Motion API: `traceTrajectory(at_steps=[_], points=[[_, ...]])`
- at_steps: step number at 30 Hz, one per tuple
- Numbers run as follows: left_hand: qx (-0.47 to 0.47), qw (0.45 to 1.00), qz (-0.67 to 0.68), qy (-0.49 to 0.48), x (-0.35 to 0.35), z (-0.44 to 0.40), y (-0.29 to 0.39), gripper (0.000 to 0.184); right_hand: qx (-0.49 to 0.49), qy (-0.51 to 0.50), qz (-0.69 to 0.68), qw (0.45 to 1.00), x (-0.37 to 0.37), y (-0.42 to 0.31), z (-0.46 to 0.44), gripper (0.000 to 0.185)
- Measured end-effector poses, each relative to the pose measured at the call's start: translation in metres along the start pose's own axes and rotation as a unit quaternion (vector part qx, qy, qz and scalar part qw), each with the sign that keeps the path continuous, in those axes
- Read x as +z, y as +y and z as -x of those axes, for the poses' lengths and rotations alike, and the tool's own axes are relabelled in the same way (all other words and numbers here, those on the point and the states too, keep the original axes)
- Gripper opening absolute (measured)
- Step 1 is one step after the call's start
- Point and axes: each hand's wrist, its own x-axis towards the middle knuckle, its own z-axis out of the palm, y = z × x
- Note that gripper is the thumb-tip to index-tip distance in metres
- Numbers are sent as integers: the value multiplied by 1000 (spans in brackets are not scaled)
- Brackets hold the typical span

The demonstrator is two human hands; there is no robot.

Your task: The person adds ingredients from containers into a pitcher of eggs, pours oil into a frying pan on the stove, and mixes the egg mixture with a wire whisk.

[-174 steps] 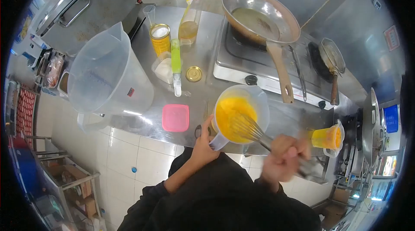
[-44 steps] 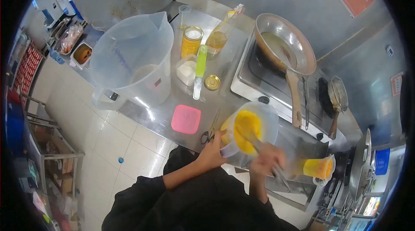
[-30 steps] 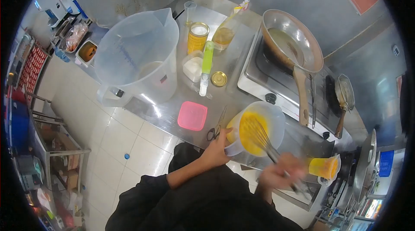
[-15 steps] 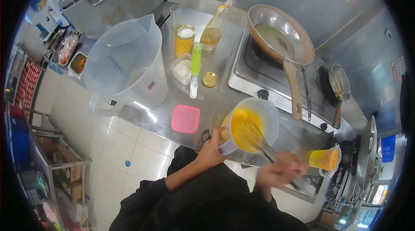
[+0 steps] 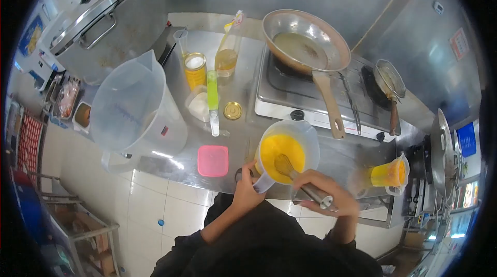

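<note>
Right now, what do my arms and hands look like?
Both hands, the left hand and the right hand, are bare, without gloves. The left sleeve and right sleeve are plain black and loose, leaving the wrists uncovered.

1 whisk (image 5: 284, 164) in a jug (image 5: 312, 142) of yellow liquid (image 5: 279, 145)

The jug is translucent pale plastic, open at the top, at the front edge of the table (image 5: 339, 165), its 1 handle towards the wearer. Whether its base touches the table is hidden. The liquid inside is smooth and opaque. The metal whisk leans, its wire end in the liquid, its shaft slanting out over the rim to the right.
</note>
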Motion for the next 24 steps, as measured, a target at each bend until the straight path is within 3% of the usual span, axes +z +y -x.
traceTrajectory(at_steps=[2,4,6,8,11,12,14,15,17,21,23,24], points=[[-4,1000,11,-3,2,1,-3,70,-81,-11,117,990,-27,-15,2,23],[13,1000,-13,3,2,0,-8,70,-71,89,143,983,-48,-10,-2,24],[33,999,-18,7,4,0,-17,70,8,189,-66,980,-74,27,-11,20],[52,998,-21,14,3,-1,-14,70,10,378,-203,903,-83,64,-28,21],[5,999,-40,-16,1,-1,-3,66,18,408,-292,865,-97,85,-36,28],[19,1000,-22,-10,3,-1,-8,66,14,410,-292,864,-101,91,-40,28],[34,999,-5,-7,2,-2,-7,66,174,392,-315,847,-108,96,-50,33],[16,1000,-6,-17,1,-1,-6,65,172,394,-317,846,-110,98,-54,33],[1,1000,-10,-29,0,-2,-4,65,197,233,-367,879,-110,96,-68,38],[30,999,22,-35,-1,-1,-2,64,207,148,-423,870,-101,103,-94,45],[17,998,48,-43,-2,-5,5,64,212,104,-575,783,-99,96,-102,42],[66,998,13,-23,-4,-5,9,64,209,105,-578,782,-99,99,-104,42]])
